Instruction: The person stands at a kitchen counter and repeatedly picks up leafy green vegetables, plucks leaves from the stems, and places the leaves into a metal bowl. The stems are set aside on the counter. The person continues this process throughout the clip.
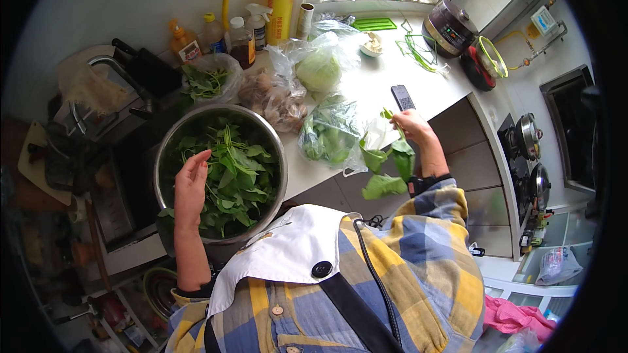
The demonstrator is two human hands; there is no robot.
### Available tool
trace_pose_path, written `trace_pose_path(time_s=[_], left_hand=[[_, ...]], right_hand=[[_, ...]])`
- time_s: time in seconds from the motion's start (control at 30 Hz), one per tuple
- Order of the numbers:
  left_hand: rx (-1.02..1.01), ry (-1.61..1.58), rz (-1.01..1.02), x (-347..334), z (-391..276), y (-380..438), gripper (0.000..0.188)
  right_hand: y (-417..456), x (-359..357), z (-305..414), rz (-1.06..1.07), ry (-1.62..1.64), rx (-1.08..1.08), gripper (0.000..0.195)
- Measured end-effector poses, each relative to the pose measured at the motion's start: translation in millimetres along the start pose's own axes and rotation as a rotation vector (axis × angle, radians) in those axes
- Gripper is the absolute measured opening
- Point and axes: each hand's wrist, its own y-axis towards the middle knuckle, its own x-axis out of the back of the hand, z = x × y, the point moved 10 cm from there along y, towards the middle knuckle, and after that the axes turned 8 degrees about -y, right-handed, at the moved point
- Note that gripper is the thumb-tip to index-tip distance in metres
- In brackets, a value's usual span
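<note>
My right hand (416, 127) pinches the stem of a green leafy sprig (403, 157) near the counter's front edge. Its broad leaves hang down past the edge. Over the left side of a large stainless steel bowl (280, 157) is my left hand (190, 184), fingers bent and close together. Whether it grips any leaves there cannot be made out. A heap of green leafy vegetables (235, 171) fills much of the bowl, with some stems lying on top. Beyond my right hand, a phone (403, 98) with a lit screen lies on the white counter (375, 76).
Plastic bags hold greens (329, 130), brown lumpy produce (270, 100) and a pale green cabbage (319, 69). Another bag of leaves (211, 78) stands by the faucet (110, 61). Bottles (240, 39) line the wall. An electric cooker (449, 29) occupies the far right corner.
</note>
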Motion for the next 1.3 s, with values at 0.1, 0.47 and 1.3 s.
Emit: trace_pose_path(time_s=[0.1,0.47,1.3], left_hand=[[0.013,-0.031,0.011,1.0,3.7,0.4,0.028],[-0.117,-0.157,0.070,-28.9,-33.5,20.8,0.028],[0.036,0.104,0.069,9.8,-63.4,-11.9,0.015]], right_hand=[[-30.6,30.0,-29.6,-0.066,-0.151,-0.076,0.019],[-160.4,1.6,174.0,0.091,0.399,0.707,0.024],[-310.0,-278.4,339.3,-0.483,-1.030,2.022,0.049]])
